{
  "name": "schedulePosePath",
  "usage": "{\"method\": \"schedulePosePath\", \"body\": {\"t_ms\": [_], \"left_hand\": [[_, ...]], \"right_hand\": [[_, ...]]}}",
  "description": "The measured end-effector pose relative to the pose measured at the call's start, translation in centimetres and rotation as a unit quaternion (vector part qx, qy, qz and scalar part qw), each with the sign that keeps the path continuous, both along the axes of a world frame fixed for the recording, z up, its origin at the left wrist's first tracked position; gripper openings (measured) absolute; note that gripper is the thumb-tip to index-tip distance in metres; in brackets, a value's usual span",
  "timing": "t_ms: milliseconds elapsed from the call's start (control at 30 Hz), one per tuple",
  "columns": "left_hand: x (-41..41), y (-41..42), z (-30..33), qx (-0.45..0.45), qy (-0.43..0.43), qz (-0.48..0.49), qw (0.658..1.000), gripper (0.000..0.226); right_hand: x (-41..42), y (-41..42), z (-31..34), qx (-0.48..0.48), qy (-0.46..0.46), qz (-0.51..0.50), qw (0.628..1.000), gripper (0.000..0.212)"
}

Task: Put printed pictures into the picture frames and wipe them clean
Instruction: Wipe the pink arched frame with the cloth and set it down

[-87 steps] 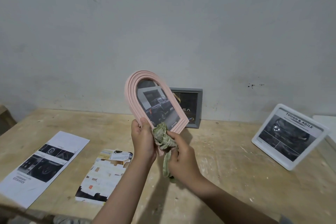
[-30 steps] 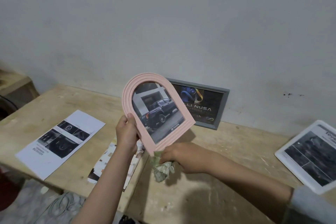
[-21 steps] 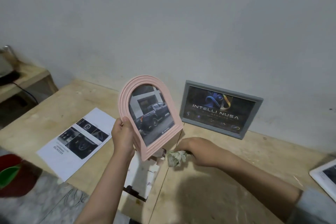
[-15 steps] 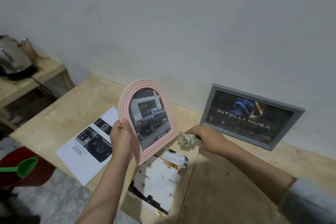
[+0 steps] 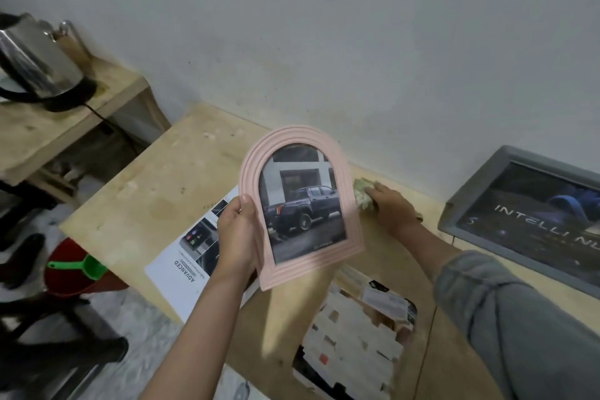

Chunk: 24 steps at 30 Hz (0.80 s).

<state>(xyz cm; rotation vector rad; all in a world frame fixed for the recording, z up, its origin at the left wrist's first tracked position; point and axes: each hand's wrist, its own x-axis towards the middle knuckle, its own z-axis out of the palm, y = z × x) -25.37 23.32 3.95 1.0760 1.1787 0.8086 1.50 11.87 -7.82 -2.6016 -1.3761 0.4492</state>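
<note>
Both hands closed: left (image 5: 237,234) grips pink frame (image 5: 302,204), right (image 5: 389,208) clutches cloth (image 5: 362,193)

1 steel electric kettle (image 5: 34,62) stands on its black base on a low wooden side surface (image 5: 65,127) at far left, against the grey wall (image 5: 324,26). A black cord (image 5: 107,127) drops from the base. On the floor below: 1 red bucket (image 5: 69,273) holding a green scoop (image 5: 86,266).
</note>
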Motion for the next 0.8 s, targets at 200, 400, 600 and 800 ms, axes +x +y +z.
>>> {"method": "schedulePosePath", "body": {"t_ms": [200, 400, 600, 800], "left_hand": [[1.1, 0.6, 0.3, -0.002, 0.002, -0.019, 1.000, 0.032], [3.3, -0.4, 0.7, -0.016, -0.009, -0.055, 0.998, 0.046], [7.3, -5.1, 2.1, 0.002, -0.038, -0.151, 0.988, 0.048], [12.7, -14.3, 3.2, 0.119, -0.015, -0.251, 0.960, 0.025]], "right_hand": [[-0.1, 0.3, -0.2, -0.015, 0.073, -0.023, 0.997, 0.072], [-1.1, -2.9, 5.7, 0.213, 0.193, -0.148, 0.946, 0.054], [-4.1, -9.2, 11.1, 0.286, 0.235, -0.213, 0.904, 0.031], [-3.0, -20.0, 12.4, 0.324, 0.148, -0.287, 0.889, 0.042]]}}
